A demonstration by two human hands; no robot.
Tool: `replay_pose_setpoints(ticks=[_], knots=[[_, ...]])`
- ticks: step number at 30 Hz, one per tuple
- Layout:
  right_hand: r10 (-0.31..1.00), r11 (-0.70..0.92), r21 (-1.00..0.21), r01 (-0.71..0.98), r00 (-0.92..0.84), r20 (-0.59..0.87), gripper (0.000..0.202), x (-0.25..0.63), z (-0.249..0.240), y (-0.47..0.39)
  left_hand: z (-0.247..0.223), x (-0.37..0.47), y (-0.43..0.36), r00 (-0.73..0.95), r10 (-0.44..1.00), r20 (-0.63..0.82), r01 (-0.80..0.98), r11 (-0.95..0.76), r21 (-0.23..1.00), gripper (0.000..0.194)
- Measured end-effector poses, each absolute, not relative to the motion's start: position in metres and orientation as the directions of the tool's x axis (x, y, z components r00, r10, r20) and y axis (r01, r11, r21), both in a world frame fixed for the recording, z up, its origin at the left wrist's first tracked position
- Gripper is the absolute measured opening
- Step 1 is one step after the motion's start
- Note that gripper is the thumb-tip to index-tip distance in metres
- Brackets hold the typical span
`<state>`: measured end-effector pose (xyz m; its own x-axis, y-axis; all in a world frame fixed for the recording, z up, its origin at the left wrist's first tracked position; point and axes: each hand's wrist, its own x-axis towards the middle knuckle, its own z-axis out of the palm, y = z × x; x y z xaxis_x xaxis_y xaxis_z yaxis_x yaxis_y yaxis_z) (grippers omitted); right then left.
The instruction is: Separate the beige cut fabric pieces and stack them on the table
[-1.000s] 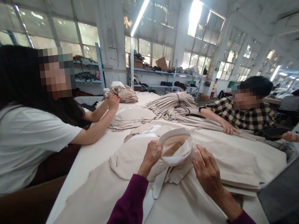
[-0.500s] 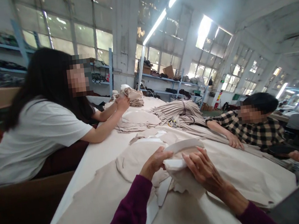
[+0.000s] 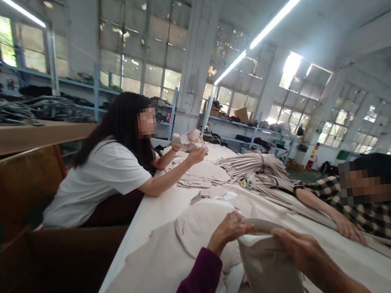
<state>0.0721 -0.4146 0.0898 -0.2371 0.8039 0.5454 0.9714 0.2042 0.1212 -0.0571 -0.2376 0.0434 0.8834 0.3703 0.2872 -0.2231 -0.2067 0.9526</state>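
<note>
Your left hand (image 3: 231, 227) pinches the left end of the pale band (image 3: 263, 225) along the top of a beige cloth piece (image 3: 271, 269), and your right hand (image 3: 296, 243) grips its right end, fingers closed on the edge. The band is stretched between your two hands, and the cloth hangs below it over the near part of the white table (image 3: 160, 208).

To the left of your hands, a wide beige panel (image 3: 141, 261) lies flat on the table. Beyond it are loose layered cut pieces (image 3: 202, 175), and to their right a tied bundle of beige strips (image 3: 261, 163). On the far left, a person in a white shirt (image 3: 103, 176) holds up some crumpled cloth (image 3: 189, 141). On the right, a person in a checked shirt (image 3: 383, 214) leans over the table, one hand on long strips at its edge. An open brown box (image 3: 54, 270) sits at near left.
</note>
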Motion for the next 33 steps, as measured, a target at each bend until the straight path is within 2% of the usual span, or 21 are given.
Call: replay_pose_setpoints(ticks=[2,5,6,8,11,13,16,19,22,24,26,30,33], knots=[[0.827,0.096,0.065,0.993,-0.115,0.550,0.021,0.072,0.095,-0.411,0.049,-0.060,-0.240,0.900,0.309,0.307,-0.247,-0.218,0.944,0.041],[0.800,0.008,0.122,0.993,-0.080,0.594,0.017,0.070,0.108,-0.406,0.054,-0.064,-0.245,0.940,0.129,0.316,-0.299,-0.133,0.945,0.038],[0.808,0.005,0.124,0.992,-0.077,0.584,0.015,0.069,0.112,-0.405,0.056,-0.065,-0.246,0.944,0.075,0.322,-0.315,-0.094,0.944,0.038],[0.862,-0.007,0.046,0.999,-0.017,0.506,0.012,0.066,0.120,-0.404,0.059,-0.068,-0.247,0.943,0.014,0.332,-0.332,-0.031,0.943,0.039],[0.926,-0.071,-0.175,0.982,0.131,0.356,0.012,0.060,0.126,-0.406,0.062,-0.072,-0.246,0.937,0.065,0.342,-0.343,0.002,0.939,0.045],[0.930,-0.104,-0.317,0.943,0.205,0.305,0.012,0.056,0.128,-0.409,0.064,-0.073,-0.246,0.926,0.140,0.349,-0.358,0.037,0.933,0.050],[0.937,-0.113,-0.432,0.895,0.241,0.253,0.010,0.052,0.128,-0.415,0.063,-0.071,-0.248,0.924,0.212,0.320,-0.352,0.138,0.926,0.059],[0.983,-0.107,-0.490,0.865,0.166,0.077,0.013,0.051,0.124,-0.421,0.057,-0.063,-0.252,0.954,0.149,0.261,-0.286,0.178,0.942,0.060],[0.989,-0.132,-0.574,0.808,0.065,-0.136,0.025,0.056,0.117,-0.426,0.050,-0.053,-0.258,0.979,0.043,0.199,-0.203,0.129,0.971,0.055],[0.989,-0.143,-0.591,0.794,0.090,-0.119,0.032,0.063,0.112,-0.431,0.049,-0.049,-0.266,0.977,0.054,0.204,-0.208,0.082,0.975,0.048],[0.981,-0.167,-0.620,0.767,0.192,-0.026,0.033,0.071,0.110,-0.438,0.050,-0.046,-0.275,0.967,0.067,0.245,-0.250,0.082,0.965,0.042],[0.920,-0.217,-0.787,0.578,0.390,0.033,0.032,0.079,0.097,-0.460,0.046,-0.038,-0.287,0.961,0.016,0.277,-0.276,0.174,0.945,0.051],[0.831,-0.223,-0.879,0.421,0.553,0.054,0.033,0.079,0.075,-0.477,0.032,-0.033,-0.283,0.971,0.150,0.186,-0.202,0.105,0.974,0.058]])
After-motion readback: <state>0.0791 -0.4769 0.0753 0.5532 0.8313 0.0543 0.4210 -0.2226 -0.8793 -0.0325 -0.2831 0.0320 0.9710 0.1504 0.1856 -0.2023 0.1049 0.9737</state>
